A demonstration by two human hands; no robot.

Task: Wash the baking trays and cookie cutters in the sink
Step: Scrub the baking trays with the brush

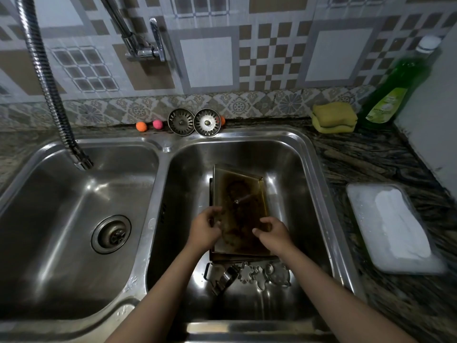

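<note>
Gripping the greasy top baking tray point(241, 206) by its near edges, my left hand point(205, 229) and right hand point(273, 233) curled their fingers round it over the right sink basin point(306, 169). I judged grease might let it slip onto the cookie cutters point(249, 273) below.

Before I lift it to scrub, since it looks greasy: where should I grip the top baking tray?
Grip the top baking tray by its raised long rims, one from each side, where the left hand and right hand sit. It lies tilted on another tray, so those edges are exposed.
</note>
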